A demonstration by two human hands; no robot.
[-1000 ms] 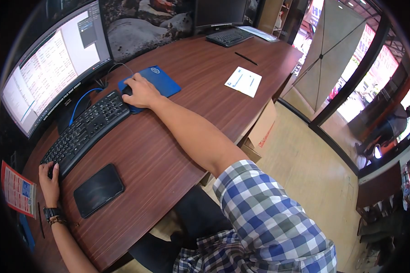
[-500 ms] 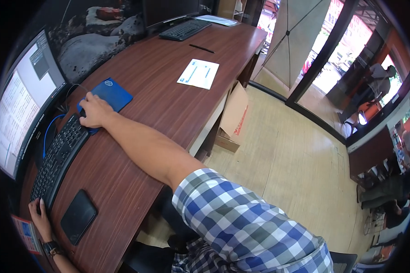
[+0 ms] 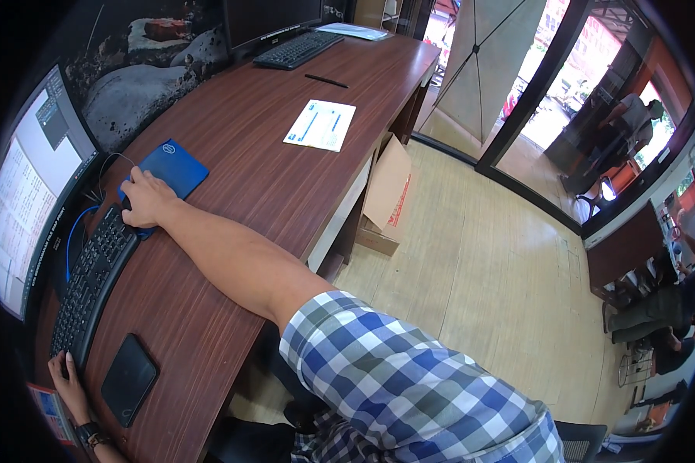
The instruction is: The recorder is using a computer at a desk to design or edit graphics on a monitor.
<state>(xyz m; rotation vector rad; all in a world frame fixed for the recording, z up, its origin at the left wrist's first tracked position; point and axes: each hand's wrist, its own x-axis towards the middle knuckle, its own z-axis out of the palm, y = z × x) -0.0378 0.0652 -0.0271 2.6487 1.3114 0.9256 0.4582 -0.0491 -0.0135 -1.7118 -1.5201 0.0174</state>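
R hand (image 3: 148, 199), half curled palm-down on the pad (image 3: 179, 166) off the kbd's (image 3: 93, 282) far end, prob. cups a mouse, tho the palm hides it, so can't tell the grip. L hand (image 3: 68, 378) is loosely open, nothing held, fingertips at the kbd's near end. For fine pointing, best keep R wrist low, touch light.

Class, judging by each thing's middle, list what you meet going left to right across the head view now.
Lit monitor → left hand → flat black device → blue mouse pad → white printed sheet → cardboard box → glass door.
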